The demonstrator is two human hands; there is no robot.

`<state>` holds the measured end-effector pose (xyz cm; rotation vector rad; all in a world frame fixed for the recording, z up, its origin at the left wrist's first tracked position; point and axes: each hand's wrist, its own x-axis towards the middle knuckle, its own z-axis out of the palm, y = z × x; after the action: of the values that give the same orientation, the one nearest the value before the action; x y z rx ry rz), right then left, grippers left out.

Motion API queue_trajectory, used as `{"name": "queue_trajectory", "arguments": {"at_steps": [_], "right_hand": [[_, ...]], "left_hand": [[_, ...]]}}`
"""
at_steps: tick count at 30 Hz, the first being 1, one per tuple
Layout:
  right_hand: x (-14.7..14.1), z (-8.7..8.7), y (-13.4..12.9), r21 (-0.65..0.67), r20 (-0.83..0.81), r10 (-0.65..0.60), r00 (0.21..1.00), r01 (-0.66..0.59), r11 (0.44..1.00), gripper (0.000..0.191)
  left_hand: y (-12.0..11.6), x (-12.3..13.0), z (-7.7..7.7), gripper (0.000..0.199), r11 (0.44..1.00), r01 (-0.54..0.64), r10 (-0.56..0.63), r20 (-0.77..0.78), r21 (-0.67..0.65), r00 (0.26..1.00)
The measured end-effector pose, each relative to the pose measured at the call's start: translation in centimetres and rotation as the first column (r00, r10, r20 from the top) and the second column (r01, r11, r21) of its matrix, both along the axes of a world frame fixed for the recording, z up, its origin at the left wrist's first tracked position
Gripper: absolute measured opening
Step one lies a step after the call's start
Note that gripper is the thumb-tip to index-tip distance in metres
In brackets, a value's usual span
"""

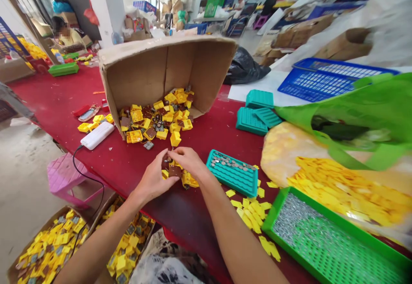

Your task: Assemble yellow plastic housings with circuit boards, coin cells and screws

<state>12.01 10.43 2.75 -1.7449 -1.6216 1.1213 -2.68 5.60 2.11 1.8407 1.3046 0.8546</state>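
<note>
My left hand (157,176) curls over the red tabletop around small brown and yellow plastic parts, thumb and fingers bent inward. From the other side my right hand (188,160) reaches in, its fingertips closed near those of the left. Between them a small brown and yellow plastic part (174,171) shows; the fingers hide much of it. More yellow plastic housings (189,179) lie under my right wrist. Just beyond, a tipped cardboard box (141,76) opens towards me, with a pile of yellow and brown housings (161,119) spilling out.
To the right are a teal tray (236,179) with metal discs, scattered yellow plates (251,213) and a green tray (322,237) of small metal pieces. A white power strip (97,135) lies left. Boxes of yellow parts (48,245) stand below. Several people are in the background.
</note>
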Motion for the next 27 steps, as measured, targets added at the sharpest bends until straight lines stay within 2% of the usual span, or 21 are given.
{"name": "queue_trajectory", "arguments": {"at_steps": [4,8,11,14,16,18,20,22,24,27], "right_hand": [[1.9,0.2,-2.5,0.051,0.057,-0.042,0.997,0.039,0.998,0.039],[4.1,0.7,-3.8,0.090,0.141,-0.069,0.988,0.057,0.994,0.038],[5.1,0.9,-4.6,0.132,0.256,-0.121,0.959,0.089,0.987,0.032],[5.2,0.8,-5.2,0.189,0.369,-0.196,0.909,0.134,0.973,0.033],[4.9,0.6,-5.5,0.306,0.428,-0.252,0.868,0.123,0.944,0.034],[4.2,0.4,-5.5,0.474,0.449,-0.310,0.838,0.070,0.878,0.031],[3.2,0.2,-5.4,0.563,0.462,-0.261,0.847,-0.053,0.825,0.023],[2.2,0.0,-5.0,0.527,0.508,-0.096,0.856,-0.221,0.820,0.020],[1.1,-0.4,-4.6,0.462,0.558,0.052,0.828,-0.362,0.810,0.023],[0.1,-1.2,-3.9,0.427,0.575,0.126,0.808,-0.428,0.797,0.026]], "left_hand": [[-1.5,-0.7,0.3,0.077,0.994,0.083,-0.080,-0.033,0.073,0.996],[-1.8,-1.9,1.0,0.066,0.972,0.173,-0.130,-0.251,0.159,0.959],[-1.8,-2.8,1.5,0.060,0.959,0.209,-0.130,-0.358,0.193,0.925],[-1.6,-3.6,1.6,0.057,0.961,0.191,-0.094,-0.412,0.202,0.906],[-1.5,-4.0,1.5,0.055,0.969,0.156,-0.060,-0.430,0.192,0.901],[-1.6,-4.3,1.3,0.053,0.979,0.102,-0.016,-0.439,0.174,0.898],[-1.8,-4.7,1.2,0.056,0.989,0.040,0.031,-0.455,0.145,0.890],[-2.3,-4.9,1.2,0.064,0.993,-0.010,0.068,-0.501,0.118,0.863],[-2.9,-5.0,1.1,0.072,0.994,-0.032,0.087,-0.558,0.108,0.825],[-3.5,-4.9,0.8,0.074,0.993,-0.034,0.097,-0.616,0.114,0.782]]}}
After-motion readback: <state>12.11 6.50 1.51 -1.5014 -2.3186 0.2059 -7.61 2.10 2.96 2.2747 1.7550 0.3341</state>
